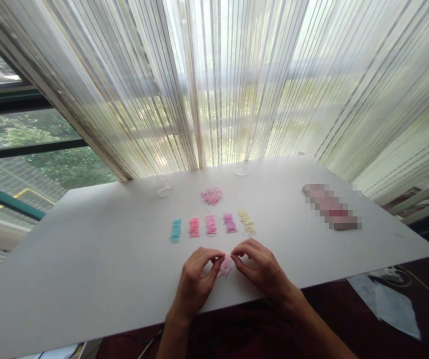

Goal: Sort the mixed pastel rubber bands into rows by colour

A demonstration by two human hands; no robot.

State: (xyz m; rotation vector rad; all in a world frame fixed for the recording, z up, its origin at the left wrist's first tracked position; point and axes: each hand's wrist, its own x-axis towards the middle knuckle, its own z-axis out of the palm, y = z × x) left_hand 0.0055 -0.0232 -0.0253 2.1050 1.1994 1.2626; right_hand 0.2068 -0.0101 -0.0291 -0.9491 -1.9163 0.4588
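Both hands rest near the front edge of a white table (87,259). My left hand (196,281) and my right hand (260,267) pinch, fingertips together, a small pale pink bundle of tiny loops (225,266) between them. Just beyond lie five sorted rows of small loops: teal (176,230), coral (194,227), pink (210,225), purple-pink (230,222) and pale yellow (246,221). Farther back sits a loose mixed pink heap (212,196).
Two small clear cups stand at the table's back, one left (163,186) and one at the middle (242,170). A blurred pinkish object (332,206) lies at the right. Striped sheer curtains hang behind. Papers (390,299) lie on the floor at the right.
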